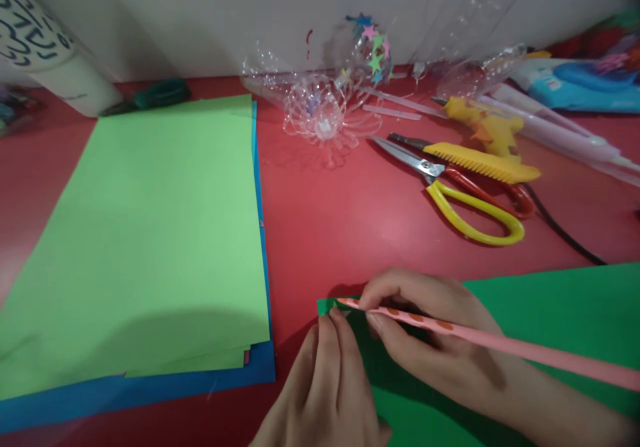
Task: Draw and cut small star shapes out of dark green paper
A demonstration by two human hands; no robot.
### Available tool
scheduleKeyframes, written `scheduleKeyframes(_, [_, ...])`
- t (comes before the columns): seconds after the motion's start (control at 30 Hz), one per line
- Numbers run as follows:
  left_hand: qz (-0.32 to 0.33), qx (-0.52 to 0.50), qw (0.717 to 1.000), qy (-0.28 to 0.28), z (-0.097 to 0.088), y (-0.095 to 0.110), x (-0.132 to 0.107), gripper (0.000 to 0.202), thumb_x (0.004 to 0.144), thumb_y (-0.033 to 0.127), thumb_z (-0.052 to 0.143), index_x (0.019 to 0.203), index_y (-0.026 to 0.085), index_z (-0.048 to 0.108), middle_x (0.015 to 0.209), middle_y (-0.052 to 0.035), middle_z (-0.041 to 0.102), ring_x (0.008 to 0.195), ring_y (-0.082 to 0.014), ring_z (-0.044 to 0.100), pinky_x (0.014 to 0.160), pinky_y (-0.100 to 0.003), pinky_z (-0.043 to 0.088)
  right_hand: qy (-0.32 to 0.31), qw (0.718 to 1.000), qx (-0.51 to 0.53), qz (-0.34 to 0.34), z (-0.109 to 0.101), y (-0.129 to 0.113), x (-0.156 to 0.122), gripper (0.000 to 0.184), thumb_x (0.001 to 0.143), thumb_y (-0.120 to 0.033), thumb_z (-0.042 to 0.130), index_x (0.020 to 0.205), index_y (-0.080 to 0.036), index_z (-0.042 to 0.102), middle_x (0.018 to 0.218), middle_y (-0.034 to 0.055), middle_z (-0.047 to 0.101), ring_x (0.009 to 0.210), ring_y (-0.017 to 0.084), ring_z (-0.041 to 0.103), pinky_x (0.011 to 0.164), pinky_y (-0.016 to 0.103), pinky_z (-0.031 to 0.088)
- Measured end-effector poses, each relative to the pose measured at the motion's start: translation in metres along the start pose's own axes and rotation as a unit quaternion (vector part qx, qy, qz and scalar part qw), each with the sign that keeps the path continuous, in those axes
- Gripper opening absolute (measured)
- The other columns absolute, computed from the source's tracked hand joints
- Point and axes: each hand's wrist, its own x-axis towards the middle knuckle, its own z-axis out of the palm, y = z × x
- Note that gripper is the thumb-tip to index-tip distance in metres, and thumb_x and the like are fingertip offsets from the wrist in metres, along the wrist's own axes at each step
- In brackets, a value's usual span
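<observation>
My right hand (430, 340) is closed round a pink pencil with orange dots (500, 344), its tip resting at the top left corner of a dark green sheet (565, 307). My left hand (325, 387) lies on that same sheet with its fingertips pressed together on the corner, just under the pencil tip. The sheet lies on a red table (340, 227) and runs off to the right.
A stack of light green paper (145, 234) over blue sheets (150, 384) lies at left. Yellow-handled scissors (450, 187), a yellow glue gun (485, 144) with a black cord, a cut clear plastic bottle flower (323, 117) and clear wrapping sit behind.
</observation>
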Motion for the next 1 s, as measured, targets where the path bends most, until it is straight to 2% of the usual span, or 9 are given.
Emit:
scheduleKeyframes(0.1, [-0.006, -0.007, 1.000, -0.003, 0.0012, 0.0011, -0.0037, 0.041, 0.095, 0.020, 0.030, 0.113, 0.001, 0.061, 0.109, -0.0145, 0.070, 0.101, -0.0199, 0.065, 0.081, -0.026, 0.055, 0.004, 1.000, -0.010, 0.007, 0.0003, -0.0005, 0.0000, 0.015, 0.074, -0.012, 0.048, 0.067, -0.021, 0.058, 0.050, -0.0041, 0.061, 0.041, 0.009, 0.054, 0.039, 0.016, 0.038])
scheduleKeyframes(0.2, [-0.022, -0.014, 1.000, -0.012, 0.0025, 0.0008, -0.0080, 0.041, 0.095, 0.024, 0.033, 0.116, 0.000, 0.058, 0.115, -0.0164, 0.068, 0.106, -0.0213, 0.063, 0.085, -0.027, 0.053, -0.010, 1.000, -0.012, 0.004, -0.0009, 0.0007, 0.0005, 0.015, 0.077, -0.014, 0.048, 0.069, -0.021, 0.058, 0.054, -0.0043, 0.063, 0.044, 0.009, 0.055, 0.041, 0.016, 0.039])
scheduleKeyframes(0.3, [-0.002, -0.018, 1.000, 0.009, 0.0010, -0.0027, -0.0075, 0.036, 0.094, 0.022, 0.036, 0.114, 0.001, 0.057, 0.114, -0.0146, 0.068, 0.108, -0.0217, 0.061, 0.089, -0.029, 0.050, -0.030, 0.999, -0.009, -0.006, -0.0022, 0.0032, 0.0012, 0.013, 0.080, -0.015, 0.050, 0.071, -0.021, 0.058, 0.057, -0.0046, 0.063, 0.046, 0.008, 0.055, 0.042, 0.016, 0.038])
scheduleKeyframes(0.4, [0.022, -0.017, 0.999, 0.024, -0.0022, -0.0067, -0.0029, 0.031, 0.093, 0.019, 0.037, 0.111, 0.003, 0.057, 0.110, -0.0117, 0.070, 0.105, -0.0209, 0.061, 0.087, -0.029, 0.049, -0.036, 0.999, -0.004, -0.016, -0.0026, 0.0052, 0.0020, 0.013, 0.082, -0.017, 0.050, 0.071, -0.021, 0.057, 0.055, -0.0051, 0.061, 0.045, 0.008, 0.053, 0.041, 0.016, 0.037])
scheduleKeyframes(0.67, [0.022, -0.005, 0.999, 0.041, -0.0024, -0.0060, 0.0007, 0.029, 0.092, 0.017, 0.037, 0.107, 0.002, 0.059, 0.104, -0.0118, 0.071, 0.100, -0.0215, 0.064, 0.082, -0.032, 0.051, -0.045, 0.999, 0.007, -0.011, -0.0037, 0.0042, 0.0006, 0.014, 0.085, -0.019, 0.049, 0.073, -0.021, 0.056, 0.056, -0.0054, 0.060, 0.048, 0.008, 0.054, 0.044, 0.017, 0.038])
scheduleKeyframes(0.8, [0.021, -0.018, 0.999, 0.043, 0.0001, -0.0051, -0.0016, 0.031, 0.093, 0.017, 0.037, 0.107, 0.000, 0.059, 0.105, -0.0148, 0.071, 0.099, -0.0224, 0.065, 0.082, -0.031, 0.052, -0.053, 0.998, 0.016, -0.004, -0.0050, 0.0034, 0.0011, 0.015, 0.087, -0.020, 0.048, 0.074, -0.021, 0.055, 0.057, -0.0051, 0.059, 0.049, 0.009, 0.053, 0.045, 0.017, 0.039])
scheduleKeyframes(1.0, [0.050, -0.040, 0.998, 0.000, 0.0042, -0.0079, -0.0059, 0.038, 0.092, 0.018, 0.037, 0.113, -0.006, 0.056, 0.110, -0.0242, 0.067, 0.102, -0.0281, 0.065, 0.081, -0.034, 0.056, -0.053, 0.998, 0.020, -0.028, -0.0048, 0.0014, 0.0008, 0.015, 0.087, -0.019, 0.047, 0.074, -0.020, 0.053, 0.058, -0.0043, 0.057, 0.050, 0.009, 0.052, 0.046, 0.019, 0.039])
